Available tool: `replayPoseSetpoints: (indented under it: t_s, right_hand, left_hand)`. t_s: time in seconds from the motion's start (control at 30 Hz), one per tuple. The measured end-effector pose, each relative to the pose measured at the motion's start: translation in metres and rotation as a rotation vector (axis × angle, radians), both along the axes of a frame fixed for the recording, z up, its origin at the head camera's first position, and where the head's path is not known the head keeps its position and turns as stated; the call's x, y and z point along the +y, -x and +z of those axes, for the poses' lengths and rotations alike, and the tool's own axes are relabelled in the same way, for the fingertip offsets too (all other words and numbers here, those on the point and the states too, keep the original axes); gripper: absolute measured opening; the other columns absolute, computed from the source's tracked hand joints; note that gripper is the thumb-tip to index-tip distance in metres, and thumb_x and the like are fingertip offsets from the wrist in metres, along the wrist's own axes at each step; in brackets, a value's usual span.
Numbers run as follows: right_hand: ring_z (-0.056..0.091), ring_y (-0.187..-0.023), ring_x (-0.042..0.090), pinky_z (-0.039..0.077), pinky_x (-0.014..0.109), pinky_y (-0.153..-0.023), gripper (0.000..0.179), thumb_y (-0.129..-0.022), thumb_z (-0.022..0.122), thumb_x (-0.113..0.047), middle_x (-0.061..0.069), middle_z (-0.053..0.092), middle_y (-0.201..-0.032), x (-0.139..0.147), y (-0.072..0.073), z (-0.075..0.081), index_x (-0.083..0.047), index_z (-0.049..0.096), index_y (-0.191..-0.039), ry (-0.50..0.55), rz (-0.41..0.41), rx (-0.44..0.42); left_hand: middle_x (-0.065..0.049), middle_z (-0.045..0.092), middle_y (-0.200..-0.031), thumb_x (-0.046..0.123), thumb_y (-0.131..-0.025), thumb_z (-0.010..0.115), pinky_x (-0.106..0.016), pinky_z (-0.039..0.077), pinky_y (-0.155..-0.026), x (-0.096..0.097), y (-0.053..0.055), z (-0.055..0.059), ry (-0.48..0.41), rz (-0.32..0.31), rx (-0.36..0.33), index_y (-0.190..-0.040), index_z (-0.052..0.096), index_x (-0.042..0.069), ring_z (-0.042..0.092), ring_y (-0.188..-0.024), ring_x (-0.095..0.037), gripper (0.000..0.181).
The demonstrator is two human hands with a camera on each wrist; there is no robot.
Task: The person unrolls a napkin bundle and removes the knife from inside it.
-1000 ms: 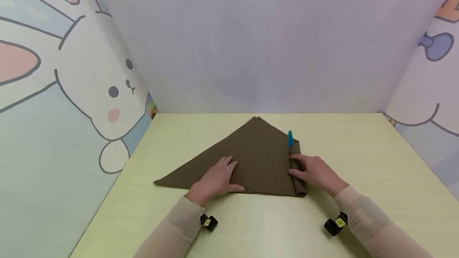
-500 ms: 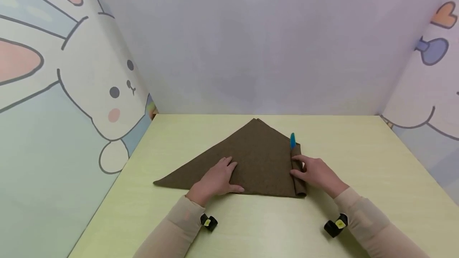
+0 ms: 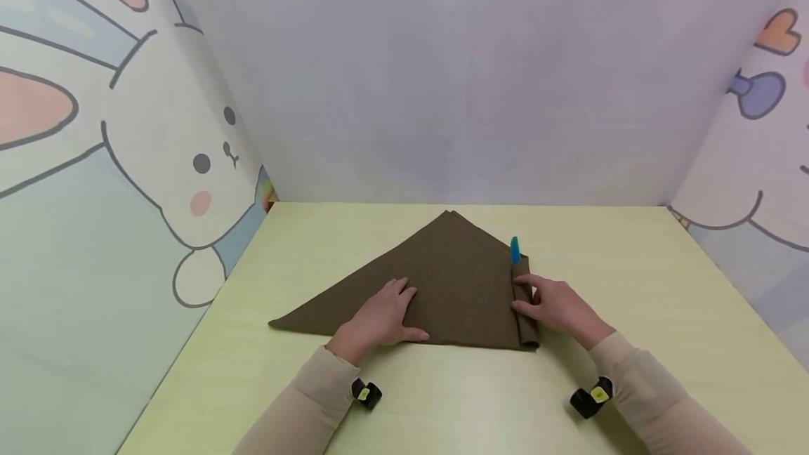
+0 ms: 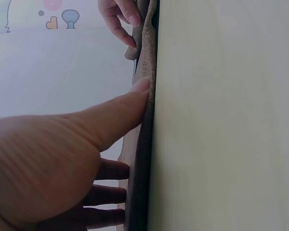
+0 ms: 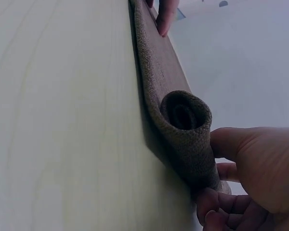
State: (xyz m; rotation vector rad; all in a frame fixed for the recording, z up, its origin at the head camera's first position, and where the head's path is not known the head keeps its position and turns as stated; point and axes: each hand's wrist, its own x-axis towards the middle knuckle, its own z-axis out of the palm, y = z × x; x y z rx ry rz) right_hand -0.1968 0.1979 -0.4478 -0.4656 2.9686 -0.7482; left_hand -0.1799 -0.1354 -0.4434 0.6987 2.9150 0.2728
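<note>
A brown towel, folded into a broad triangle, lies on the table. Its right end is wound into a narrow roll, whose open spiral faces the right wrist camera. From the far end of that roll sticks the rounded tip of a slim blue thing; the remainder is hidden inside the cloth. My right hand grips the roll, thumb and fingers on either side of it. My left hand rests with spread fingers on the middle of the towel, thumb along its near edge.
The pale wooden table reaches back to a plain lilac wall. A side panel with a cartoon rabbit stands at the left, another printed panel at the right. Both wrists carry small black cameras.
The head view has shifted slightly. Both hands, the towel and the blue tip stay in nearly the same places.
</note>
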Motion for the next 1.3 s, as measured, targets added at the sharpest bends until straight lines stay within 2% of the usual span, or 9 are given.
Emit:
replayPoseSetpoints:
  t_s: [0.27,0.37,0.5,0.57,0.67,0.77,0.8,1.03,1.3]
  right_hand:
    - [0.045,-0.055,0.012,0.038,0.029,-0.052,0.048,-0.082,0.068,-0.031,-0.003,0.05,-0.063,-0.001,0.0,0.002,-0.008,0.054,-0.123,0.011,-0.001,0.012]
    - [0.044,-0.053,0.011,0.037,0.029,-0.051,0.049,-0.083,0.067,-0.032,-0.003,0.048,-0.06,-0.004,0.001,0.003,-0.008,0.053,-0.123,0.006,0.007,0.023]
    - [0.042,-0.051,0.011,0.035,0.029,-0.049,0.05,-0.085,0.064,-0.033,-0.003,0.044,-0.053,-0.008,0.001,0.003,-0.007,0.052,-0.125,-0.019,0.008,0.022]
    - [0.045,-0.056,0.013,0.038,0.031,-0.053,0.052,-0.086,0.062,-0.036,-0.002,0.045,-0.054,-0.01,0.0,0.005,-0.005,0.05,-0.127,-0.038,0.003,0.014]
    - [0.058,-0.077,0.024,0.046,0.039,-0.069,0.059,-0.087,0.061,-0.04,0.009,0.06,-0.077,-0.01,-0.004,0.007,-0.002,0.047,-0.129,-0.058,-0.01,0.014]
    - [0.055,-0.1,0.036,0.044,0.048,-0.081,0.064,-0.086,0.061,-0.042,0.02,0.06,-0.106,-0.011,-0.008,0.008,0.001,0.045,-0.13,-0.068,-0.013,0.024]
    - [0.052,-0.104,0.039,0.043,0.05,-0.083,0.065,-0.085,0.062,-0.042,0.022,0.057,-0.113,-0.012,-0.009,0.008,0.002,0.045,-0.13,-0.067,-0.013,0.028]
    - [0.053,-0.103,0.038,0.044,0.049,-0.082,0.067,-0.083,0.064,-0.042,0.021,0.057,-0.111,-0.012,-0.015,0.005,0.002,0.044,-0.13,-0.077,-0.02,0.012]
    - [0.053,-0.104,0.037,0.043,0.048,-0.083,0.067,-0.083,0.064,-0.043,0.02,0.057,-0.112,-0.018,-0.015,0.005,0.001,0.046,-0.13,-0.079,-0.016,0.024]
  left_hand:
    - [-0.013,0.022,-0.148,0.064,-0.076,0.058,-0.043,0.03,-0.101,-0.004,0.001,0.003,0.031,-0.006,-0.002,-0.142,0.033,0.008,0.02,-0.134,-0.031,0.09]
    - [-0.015,0.02,-0.148,0.066,-0.076,0.056,-0.048,0.032,-0.099,-0.014,0.002,0.008,0.036,0.064,-0.022,-0.144,0.029,0.01,0.02,-0.133,-0.037,0.092]
    - [-0.018,0.017,-0.148,0.069,-0.074,0.054,-0.056,0.034,-0.093,-0.034,0.001,0.014,0.044,0.204,-0.062,-0.146,0.025,0.013,0.02,-0.13,-0.046,0.095]
    - [-0.02,0.017,-0.148,0.071,-0.074,0.053,-0.058,0.037,-0.088,-0.044,-0.001,0.014,0.057,0.248,-0.078,-0.146,0.025,0.013,0.019,-0.128,-0.049,0.097]
    - [-0.021,0.018,-0.147,0.073,-0.075,0.048,-0.059,0.041,-0.08,-0.055,-0.003,0.012,0.092,0.288,-0.081,-0.146,0.025,0.012,0.02,-0.126,-0.052,0.097]
    - [-0.02,0.017,-0.148,0.074,-0.076,0.044,-0.058,0.044,-0.074,-0.06,-0.004,0.011,0.13,0.317,-0.071,-0.145,0.026,0.011,0.021,-0.125,-0.054,0.095]
    - [-0.02,0.017,-0.148,0.074,-0.077,0.043,-0.058,0.044,-0.072,-0.061,-0.005,0.01,0.141,0.322,-0.067,-0.145,0.026,0.01,0.022,-0.124,-0.054,0.095]
    - [-0.02,0.015,-0.148,0.074,-0.074,0.047,-0.068,0.04,-0.069,-0.065,-0.011,0.001,0.157,0.328,-0.068,-0.146,0.025,0.011,0.02,-0.121,-0.06,0.098]
    - [-0.019,0.017,-0.148,0.075,-0.073,0.049,-0.066,0.041,-0.067,-0.074,-0.015,-0.001,0.137,0.337,-0.035,-0.145,0.028,0.012,0.022,-0.121,-0.058,0.098]
